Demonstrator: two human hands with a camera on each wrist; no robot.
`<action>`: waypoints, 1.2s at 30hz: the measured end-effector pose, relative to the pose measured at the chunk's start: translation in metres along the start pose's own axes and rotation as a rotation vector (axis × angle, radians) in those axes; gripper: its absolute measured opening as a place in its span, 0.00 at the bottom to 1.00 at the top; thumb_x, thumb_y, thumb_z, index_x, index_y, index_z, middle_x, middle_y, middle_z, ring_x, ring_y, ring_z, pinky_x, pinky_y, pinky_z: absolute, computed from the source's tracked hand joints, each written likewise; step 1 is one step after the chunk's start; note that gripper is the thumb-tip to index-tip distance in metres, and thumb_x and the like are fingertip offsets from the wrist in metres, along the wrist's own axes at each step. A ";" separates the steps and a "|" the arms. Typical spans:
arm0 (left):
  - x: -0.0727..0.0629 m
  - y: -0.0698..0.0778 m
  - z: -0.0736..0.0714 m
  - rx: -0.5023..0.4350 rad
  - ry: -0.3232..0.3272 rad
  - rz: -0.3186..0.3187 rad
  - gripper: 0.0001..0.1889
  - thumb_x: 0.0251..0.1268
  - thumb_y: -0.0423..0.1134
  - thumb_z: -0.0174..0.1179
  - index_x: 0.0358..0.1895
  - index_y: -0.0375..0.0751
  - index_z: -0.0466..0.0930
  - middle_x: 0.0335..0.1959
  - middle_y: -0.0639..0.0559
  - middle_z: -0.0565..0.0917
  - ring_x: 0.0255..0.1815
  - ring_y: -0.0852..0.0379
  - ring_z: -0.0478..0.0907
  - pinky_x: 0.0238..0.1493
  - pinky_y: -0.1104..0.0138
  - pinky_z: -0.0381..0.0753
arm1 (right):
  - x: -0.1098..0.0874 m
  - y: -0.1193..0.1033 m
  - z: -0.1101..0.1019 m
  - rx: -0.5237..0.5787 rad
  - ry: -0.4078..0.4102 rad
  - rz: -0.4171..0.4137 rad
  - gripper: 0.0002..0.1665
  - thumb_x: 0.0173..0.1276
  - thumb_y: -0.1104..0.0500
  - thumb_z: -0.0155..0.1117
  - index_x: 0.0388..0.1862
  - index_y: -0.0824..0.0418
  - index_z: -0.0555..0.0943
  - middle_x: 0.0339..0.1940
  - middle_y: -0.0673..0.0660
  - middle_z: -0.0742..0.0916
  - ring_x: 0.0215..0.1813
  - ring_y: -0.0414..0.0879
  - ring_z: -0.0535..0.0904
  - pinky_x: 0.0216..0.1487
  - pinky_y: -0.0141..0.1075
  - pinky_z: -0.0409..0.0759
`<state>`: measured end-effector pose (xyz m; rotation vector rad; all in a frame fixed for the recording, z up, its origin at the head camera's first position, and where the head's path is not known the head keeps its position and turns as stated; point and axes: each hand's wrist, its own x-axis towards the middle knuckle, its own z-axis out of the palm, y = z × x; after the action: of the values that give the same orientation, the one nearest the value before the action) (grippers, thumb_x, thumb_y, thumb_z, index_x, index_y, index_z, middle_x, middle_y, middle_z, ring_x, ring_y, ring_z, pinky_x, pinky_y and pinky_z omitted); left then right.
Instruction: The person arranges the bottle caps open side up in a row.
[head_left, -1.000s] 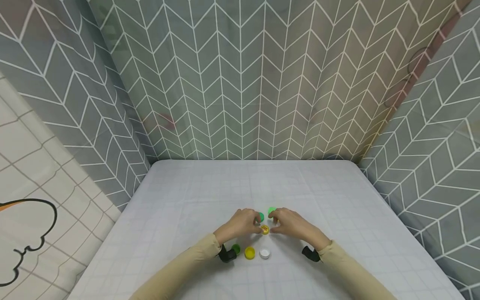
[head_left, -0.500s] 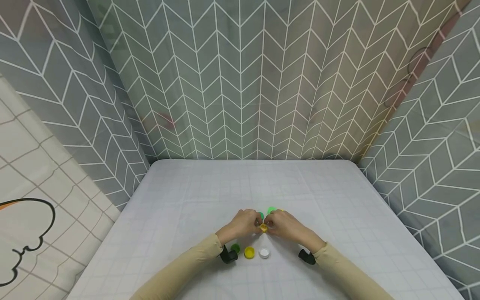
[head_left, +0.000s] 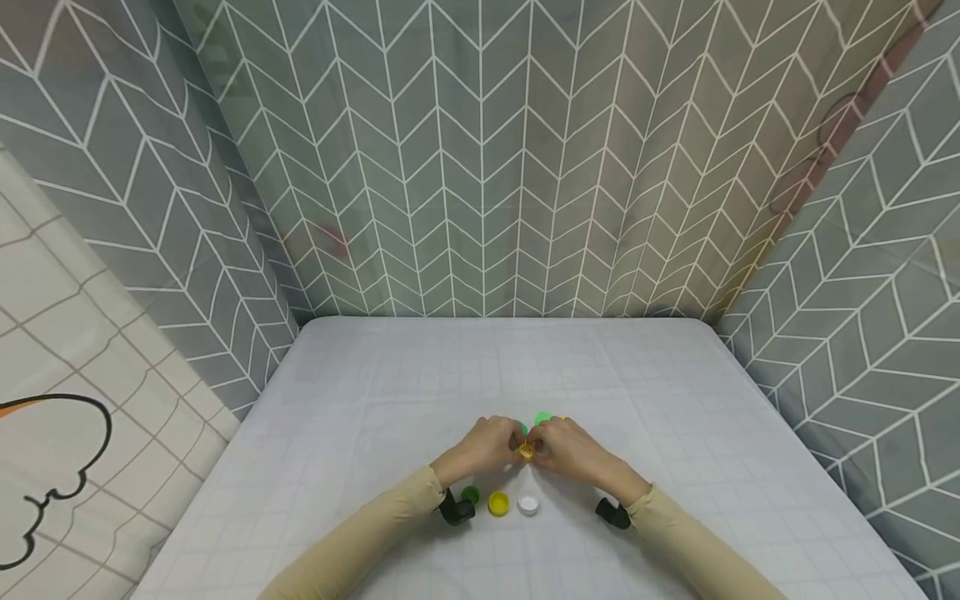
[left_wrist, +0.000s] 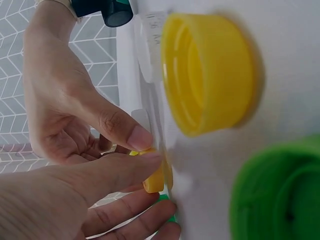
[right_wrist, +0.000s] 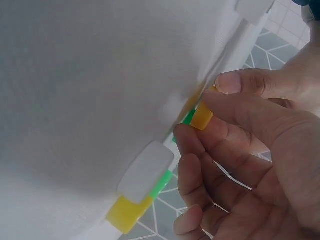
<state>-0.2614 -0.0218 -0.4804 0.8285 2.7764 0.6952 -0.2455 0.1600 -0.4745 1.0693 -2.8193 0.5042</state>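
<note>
My left hand (head_left: 491,442) and right hand (head_left: 567,447) meet over the middle of the white table. Between them they pinch an orange-yellow bottle cap (head_left: 527,452), thumbs on the near side, just above the cloth. In the left wrist view the cap (left_wrist: 155,180) is tilted on its edge, partly covered by a thumb. The right wrist view shows the same cap (right_wrist: 202,116) between both hands' fingertips. A teal-green cap (head_left: 523,429) is half hidden behind the left fingers.
Nearer the person lie a dark green cap (head_left: 470,495), a yellow cap (head_left: 498,503) and a white cap (head_left: 528,504) in a row. Behind the right hand are a light green cap (head_left: 543,418) and a partly hidden yellow cap (head_left: 564,418). Patterned curtains surround the table (head_left: 420,367).
The right hand has moved left to the orange-yellow cap, which earlier lay flat between the hands. Both hands now pinch it, and it has tilted and shifted slightly away from the person.
</note>
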 end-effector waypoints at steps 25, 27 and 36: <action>-0.003 0.007 -0.012 -0.323 0.148 0.034 0.13 0.56 0.34 0.69 0.43 0.40 0.77 0.30 0.53 0.85 0.28 0.66 0.79 0.30 0.74 0.77 | 0.000 -0.006 -0.028 0.083 0.068 0.043 0.13 0.62 0.61 0.69 0.46 0.62 0.84 0.36 0.52 0.88 0.39 0.48 0.82 0.42 0.39 0.77; -0.004 0.008 -0.013 -0.322 0.165 0.042 0.13 0.56 0.34 0.69 0.43 0.41 0.77 0.29 0.54 0.84 0.27 0.66 0.77 0.29 0.74 0.76 | 0.000 -0.006 -0.029 0.081 0.075 0.050 0.15 0.61 0.61 0.69 0.47 0.63 0.84 0.35 0.52 0.87 0.38 0.48 0.83 0.40 0.37 0.77; -0.006 0.013 -0.017 -0.362 0.206 0.079 0.13 0.58 0.35 0.68 0.43 0.41 0.76 0.29 0.55 0.82 0.28 0.67 0.77 0.30 0.75 0.77 | -0.003 -0.009 -0.035 0.127 0.120 0.096 0.12 0.62 0.62 0.68 0.45 0.62 0.84 0.36 0.52 0.88 0.34 0.40 0.79 0.33 0.29 0.76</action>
<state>-0.2551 -0.0220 -0.4592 0.8319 2.6714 1.3160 -0.2386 0.1674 -0.4393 0.8931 -2.7750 0.7390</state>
